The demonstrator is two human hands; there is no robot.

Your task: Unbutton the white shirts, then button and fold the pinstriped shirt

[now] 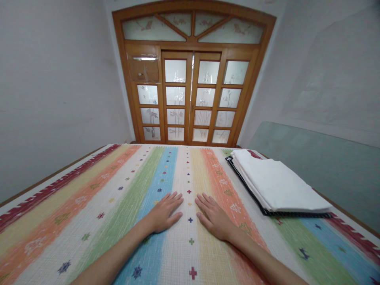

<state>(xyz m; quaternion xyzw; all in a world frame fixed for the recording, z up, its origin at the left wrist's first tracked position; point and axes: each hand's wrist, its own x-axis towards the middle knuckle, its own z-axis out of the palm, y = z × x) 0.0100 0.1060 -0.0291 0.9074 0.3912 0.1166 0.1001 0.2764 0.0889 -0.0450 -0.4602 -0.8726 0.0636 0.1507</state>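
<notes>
We see both hands palm down on the striped cloth (178, 257), fingers extended and slightly spread, thumbs pointing inward. Left hand (166, 213) is on the blue stripe, fingertips reaching the white band; right hand (214, 217) lies mostly on the yellow stripe. We count nothing gripped in either. They sit near each other, not touching, one on each side of the row of little crosses, forearms coming in from the near edge. We'd guess the flat palms just rest there, with the cloth lying flat beneath to support them.

Far right of the hands, on the same cloth: stack of folded white fabric (285, 182), neatly squared, several layers showing along its left edge. Under it we note a black layer with white trim (246, 186), peeking out along the left and near edges. Folding presumably keeps it compact; the side placement probably keeps it out from under the forearms. Right hand is the nearer one, well apart from it. Garment type: we can't tell.

Background: wooden glass-paned doors (191, 99) at the far end, pale green panel (320, 158) far right.
</notes>
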